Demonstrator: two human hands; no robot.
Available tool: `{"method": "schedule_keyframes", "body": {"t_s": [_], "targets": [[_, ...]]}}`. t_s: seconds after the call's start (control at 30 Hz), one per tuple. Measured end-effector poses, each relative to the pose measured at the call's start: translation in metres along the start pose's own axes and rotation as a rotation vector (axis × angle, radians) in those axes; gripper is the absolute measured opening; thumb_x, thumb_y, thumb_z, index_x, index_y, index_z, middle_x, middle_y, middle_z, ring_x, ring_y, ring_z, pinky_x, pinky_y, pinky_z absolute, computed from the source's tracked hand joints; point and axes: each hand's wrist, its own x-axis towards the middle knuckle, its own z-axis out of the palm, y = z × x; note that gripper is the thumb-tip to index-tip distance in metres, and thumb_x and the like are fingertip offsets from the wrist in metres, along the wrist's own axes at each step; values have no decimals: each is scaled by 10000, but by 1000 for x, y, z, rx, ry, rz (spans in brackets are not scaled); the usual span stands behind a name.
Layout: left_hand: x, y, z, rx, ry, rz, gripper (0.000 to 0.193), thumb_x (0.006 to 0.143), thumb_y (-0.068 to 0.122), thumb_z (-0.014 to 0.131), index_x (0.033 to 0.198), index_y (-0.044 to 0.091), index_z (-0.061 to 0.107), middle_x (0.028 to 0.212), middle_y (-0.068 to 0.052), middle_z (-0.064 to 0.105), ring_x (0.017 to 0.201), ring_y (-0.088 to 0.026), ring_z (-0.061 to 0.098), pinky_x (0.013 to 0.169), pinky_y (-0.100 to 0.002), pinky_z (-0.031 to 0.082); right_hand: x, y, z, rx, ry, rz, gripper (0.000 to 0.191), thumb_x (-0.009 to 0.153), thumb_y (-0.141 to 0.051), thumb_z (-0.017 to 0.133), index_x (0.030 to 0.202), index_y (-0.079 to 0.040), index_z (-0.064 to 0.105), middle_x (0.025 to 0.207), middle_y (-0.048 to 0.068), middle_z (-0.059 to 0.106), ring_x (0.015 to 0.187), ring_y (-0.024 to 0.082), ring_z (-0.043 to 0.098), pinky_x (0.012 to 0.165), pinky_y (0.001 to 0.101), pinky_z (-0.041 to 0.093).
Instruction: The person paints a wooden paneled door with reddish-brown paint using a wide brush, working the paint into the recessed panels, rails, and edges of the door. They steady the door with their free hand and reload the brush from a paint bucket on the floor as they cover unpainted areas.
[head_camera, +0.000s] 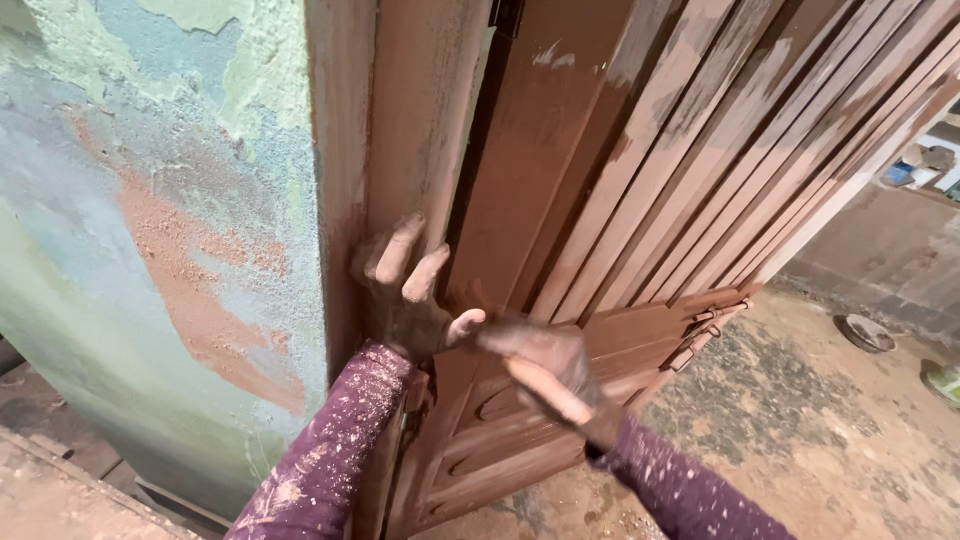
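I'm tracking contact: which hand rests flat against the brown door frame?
The left hand, fingers spread upward on the door frame. The right hand is lower, in front of the door's carved panel.

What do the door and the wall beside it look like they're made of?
Door: seemingly wood, with raised panels and slats, coated in matte reddish-brown paint or primer. Wall: likely plaster, its green and blue paint flaking to reddish patches.

No labels, signs or screens show. At the far right, a small blue box-like shape (897, 174) sits on a ledge, too blurred to tell if it is a package.
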Motion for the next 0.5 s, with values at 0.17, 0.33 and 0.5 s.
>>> {"method": "schedule_keyframes", "body": {"t_s": [0.17, 0.33, 0.5], "targets": [[8, 6, -3, -27, -39, -67, 666, 1010, 643, 462, 1410, 111, 470, 1491, -183, 451, 1375, -347, 465, 1199, -536, 367, 8, -17, -3, 170, -11, 54, 202, 971, -177, 656, 1121, -68, 736, 1250, 160, 740, 1148, 270, 745, 967, 406, 631], [15, 12, -13, -11, -87, -56, 560, 1120, 559, 416, 1414, 83, 434, 1536, -216, 413, 1439, -373, 438, 1252, -546, 376, 113, -32, -77, 45, 219, -674, 133, 1040, -153, 618, 1143, -86, 668, 1288, 144, 687, 1214, 281, 697, 1091, 453, 576], [20, 14, -18, 38, -87, -92, 560, 1095, 569, 385, 1376, 89, 456, 1528, -209, 433, 1410, -369, 450, 1204, -547, 384, 135, -34, -111, -641, 451, -503, 135, 1120, -88, 602, 1213, -52, 694, 1199, 127, 767, 1059, 233, 780, 929, 365, 650]]}}
